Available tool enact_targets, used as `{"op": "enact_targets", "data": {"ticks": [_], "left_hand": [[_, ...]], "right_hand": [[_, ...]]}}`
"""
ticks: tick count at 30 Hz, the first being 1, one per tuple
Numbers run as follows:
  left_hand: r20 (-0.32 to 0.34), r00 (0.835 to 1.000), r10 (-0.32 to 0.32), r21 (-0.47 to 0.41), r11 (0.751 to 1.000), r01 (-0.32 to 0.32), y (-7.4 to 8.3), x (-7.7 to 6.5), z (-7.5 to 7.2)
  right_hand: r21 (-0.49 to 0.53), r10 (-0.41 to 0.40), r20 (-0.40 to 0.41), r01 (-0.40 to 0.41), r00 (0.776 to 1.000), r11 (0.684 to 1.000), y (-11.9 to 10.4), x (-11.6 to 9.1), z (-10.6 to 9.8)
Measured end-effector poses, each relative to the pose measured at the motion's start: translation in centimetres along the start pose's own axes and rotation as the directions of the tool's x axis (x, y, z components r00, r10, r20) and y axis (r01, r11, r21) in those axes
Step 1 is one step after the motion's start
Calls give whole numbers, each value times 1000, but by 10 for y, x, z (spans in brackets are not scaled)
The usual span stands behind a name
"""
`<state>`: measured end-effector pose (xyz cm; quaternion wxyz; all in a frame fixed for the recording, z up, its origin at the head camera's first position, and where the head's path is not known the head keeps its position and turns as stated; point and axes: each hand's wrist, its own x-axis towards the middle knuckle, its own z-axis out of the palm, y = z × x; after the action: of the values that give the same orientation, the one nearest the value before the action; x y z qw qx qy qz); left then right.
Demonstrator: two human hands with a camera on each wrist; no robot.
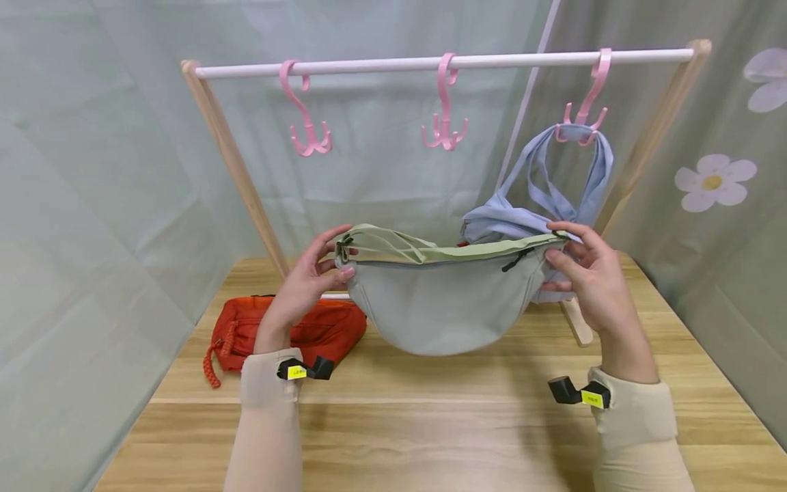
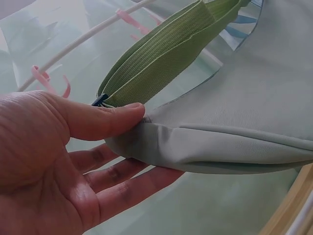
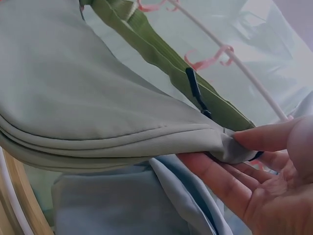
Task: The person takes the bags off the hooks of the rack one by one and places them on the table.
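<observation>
A grey-green crescent-shaped waist bag (image 1: 445, 304) with a light green strap (image 1: 479, 253) is held up above the table by both hands. My left hand (image 1: 307, 277) pinches its left end, thumb on the near side and fingers behind. At the other end my right hand (image 1: 584, 273) grips the corner, close to a dark zipper pull (image 1: 518, 260). In the left wrist view the thumb presses the bag's end (image 2: 142, 139) below the folded strap (image 2: 166, 58). The right wrist view shows the thumb and fingers around the opposite tip (image 3: 234, 149).
A white rail (image 1: 381, 66) on wooden posts carries pink hooks (image 1: 444, 109). From the right hook hangs a light blue bag (image 1: 510, 222), partly behind the held bag. A red-orange bag (image 1: 326, 331) lies on the wooden table (image 1: 418, 424) at left, behind my left forearm.
</observation>
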<state>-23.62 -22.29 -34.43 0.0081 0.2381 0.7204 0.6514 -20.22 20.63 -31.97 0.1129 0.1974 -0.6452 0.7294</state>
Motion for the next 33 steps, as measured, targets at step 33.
{"op": "enact_targets", "data": {"ticks": [33], "left_hand": [[-47, 998, -43, 8, 999, 43, 0, 1, 3]], "right_hand": [[-215, 157, 126, -128, 980, 968, 9, 4, -7]]}}
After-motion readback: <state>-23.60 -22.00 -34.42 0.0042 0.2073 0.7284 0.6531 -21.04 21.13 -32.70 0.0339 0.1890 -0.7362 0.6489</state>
